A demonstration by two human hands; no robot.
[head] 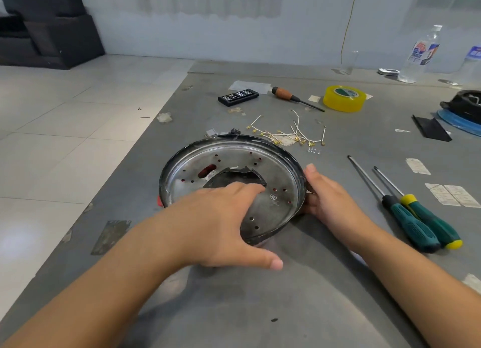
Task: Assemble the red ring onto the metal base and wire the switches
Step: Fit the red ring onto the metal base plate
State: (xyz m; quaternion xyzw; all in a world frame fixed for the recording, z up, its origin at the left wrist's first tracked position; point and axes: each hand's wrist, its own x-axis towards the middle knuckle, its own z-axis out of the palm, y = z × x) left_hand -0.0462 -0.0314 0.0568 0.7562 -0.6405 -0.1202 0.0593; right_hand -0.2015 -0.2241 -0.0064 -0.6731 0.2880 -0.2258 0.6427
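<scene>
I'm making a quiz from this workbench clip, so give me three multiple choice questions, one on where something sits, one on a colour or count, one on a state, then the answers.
1. Where are the two green-handled screwdrivers?
A. Right of the metal base
B. Left of it
C. On top of it

2. What colour is the tape roll?
A. Blue
B. Yellow
C. Black

3. What is the left hand doing?
A. Holding the wires
B. Resting off the table
C. Reaching into the base's central opening

Answers: 1 A, they lie side by side beyond the right hand. 2 B, it is translucent yellow. 3 C, its fingers curl into the opening while the right hand grips the rim.
</scene>
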